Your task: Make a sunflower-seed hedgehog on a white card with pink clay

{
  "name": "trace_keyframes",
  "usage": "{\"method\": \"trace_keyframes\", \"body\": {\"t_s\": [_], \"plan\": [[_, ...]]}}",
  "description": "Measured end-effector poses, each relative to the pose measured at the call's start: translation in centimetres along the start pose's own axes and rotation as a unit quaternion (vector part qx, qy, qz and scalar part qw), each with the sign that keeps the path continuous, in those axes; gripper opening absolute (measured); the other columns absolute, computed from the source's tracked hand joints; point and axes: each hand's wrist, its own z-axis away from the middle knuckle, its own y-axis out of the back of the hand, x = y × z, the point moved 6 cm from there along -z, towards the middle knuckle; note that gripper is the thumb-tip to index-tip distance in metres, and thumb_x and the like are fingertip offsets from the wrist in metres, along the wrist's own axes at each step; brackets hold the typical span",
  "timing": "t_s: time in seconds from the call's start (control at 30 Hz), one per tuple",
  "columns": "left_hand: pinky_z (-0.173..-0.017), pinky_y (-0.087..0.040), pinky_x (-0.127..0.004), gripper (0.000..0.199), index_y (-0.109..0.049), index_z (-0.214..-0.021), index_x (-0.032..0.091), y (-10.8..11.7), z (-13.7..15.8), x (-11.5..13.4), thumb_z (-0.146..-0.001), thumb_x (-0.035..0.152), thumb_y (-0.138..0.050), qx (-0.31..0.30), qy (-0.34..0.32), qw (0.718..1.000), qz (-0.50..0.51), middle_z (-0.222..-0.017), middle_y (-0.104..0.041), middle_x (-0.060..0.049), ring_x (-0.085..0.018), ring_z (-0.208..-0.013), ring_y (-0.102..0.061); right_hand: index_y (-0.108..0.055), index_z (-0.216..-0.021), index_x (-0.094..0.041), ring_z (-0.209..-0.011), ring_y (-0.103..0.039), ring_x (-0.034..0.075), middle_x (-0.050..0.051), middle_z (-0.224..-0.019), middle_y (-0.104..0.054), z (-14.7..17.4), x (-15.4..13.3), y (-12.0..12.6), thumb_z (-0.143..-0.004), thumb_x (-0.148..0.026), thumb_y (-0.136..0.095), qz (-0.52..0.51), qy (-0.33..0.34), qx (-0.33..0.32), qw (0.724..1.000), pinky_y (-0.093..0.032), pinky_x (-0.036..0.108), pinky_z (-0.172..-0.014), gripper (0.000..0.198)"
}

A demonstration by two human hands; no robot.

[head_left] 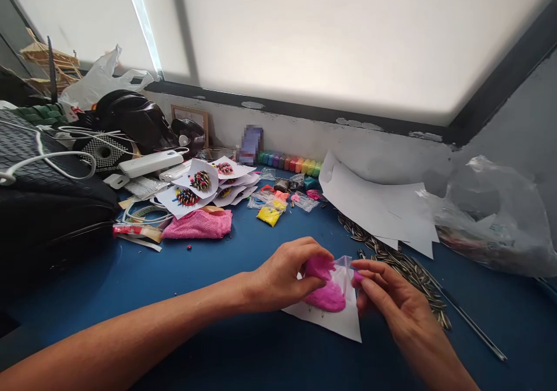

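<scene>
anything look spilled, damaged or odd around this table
Striped seeds lie loose on the blue table, partly under white sheets, so they look spilled, though perhaps deliberately. Pale patches interrupt the dark window frame, possibly chipped paint.

Hands: two showed, left hand (281,275) and right hand (400,298) | pink clay mound (329,299): one lay | spiny clay figures (201,180): at least three showed | pink towel (198,224): one lay | picture frame (192,113): one stood | large plastic bags (500,228): two sat | sunflower seeds (404,266): too many lay to count
</scene>
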Motion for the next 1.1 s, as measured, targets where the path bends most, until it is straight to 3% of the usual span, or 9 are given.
{"method": "trace_keyframes", "body": {"t_s": [0.27, 0.47, 0.67, 0.83, 1.0, 1.1], "plan": [[-0.070, -0.045, -0.022, 0.027, -0.066, -0.099, 0.012, -0.2, 0.1, 0.4, -0.074, 0.003, -0.068, -0.002, -0.020, 1.000, -0.005, -0.095, -0.063, -0.005, -0.012, -0.079, -0.056, -0.065, -0.099, -0.020, -0.058, -0.054, 0.015, -0.002, -0.061, -0.056, 0.1, 0.8, -0.6, -0.078, -0.067, -0.057, 0.049, -0.054, -0.049, 0.996, -0.049, 0.027, -0.057, 0.052], [-0.073, -0.046, -0.024, 0.028, -0.065, -0.099, 0.013, -0.5, 0.3, 0.2, -0.073, 0.001, -0.066, -0.019, -0.024, 0.999, -0.036, -0.098, -0.063, -0.006, -0.013, -0.082, -0.057, -0.065, -0.105, -0.022, -0.070, -0.061, 0.020, 0.002, -0.075, -0.064, 0.5, 1.7, -1.1, -0.077, -0.064, -0.063, 0.023, -0.070, -0.064, 0.995, -0.051, 0.031, -0.063, 0.050], [-0.071, -0.045, -0.023, 0.030, -0.064, -0.100, 0.014, -0.7, 0.2, 0.3, -0.072, 0.005, -0.072, -0.045, -0.006, 0.998, -0.040, -0.095, -0.063, -0.003, -0.013, -0.080, -0.057, -0.067, -0.095, -0.022, -0.071, -0.061, 0.019, 0.003, -0.079, -0.066, 0.5, 1.2, -1.7, -0.078, -0.062, -0.063, -0.019, -0.078, -0.125, 0.989, -0.051, 0.030, -0.063, 0.044], [-0.076, -0.047, -0.027, 0.049, -0.063, -0.120, 0.016, -0.9, 0.4, 0.4, -0.074, 0.022, -0.080, -0.065, -0.018, 0.994, -0.086, -0.102, -0.062, -0.006, -0.016, -0.084, -0.060, -0.068, -0.087, -0.021, -0.066, -0.055, 0.016, 0.002, -0.075, -0.064, 0.6, 0.5, -1.9, -0.080, -0.061, -0.061, 0.025, -0.047, -0.105, 0.993, -0.046, 0.026, -0.059, 0.041], [-0.077, -0.048, -0.022, 0.023, -0.070, -0.107, 0.013, -1.2, 0.7, 1.6, -0.086, 0.021, -0.070, -0.067, -0.083, 0.993, -0.040, -0.107, -0.064, -0.009, -0.013, -0.086, -0.062, -0.070, -0.081, -0.020, -0.061, -0.052, 0.014, 0.000, -0.069, -0.062, 0.6, 0.7, -1.8, -0.084, -0.058, -0.059, 0.045, -0.014, -0.068, 0.997, -0.044, 0.024, -0.054, 0.040], [-0.076, -0.049, -0.021, 0.019, -0.071, -0.105, 0.013, -1.2, 0.6, 1.7, -0.087, 0.018, -0.068, -0.049, -0.091, 0.995, -0.011, -0.101, -0.068, -0.009, -0.014, -0.086, -0.064, -0.071, -0.083, -0.021, -0.059, -0.054, 0.014, 0.000, -0.067, -0.063, 0.5, 0.5, -1.2, -0.084, -0.058, -0.058, 0.063, 0.000, -0.036, 0.997, -0.044, 0.023, -0.052, 0.039]]}}
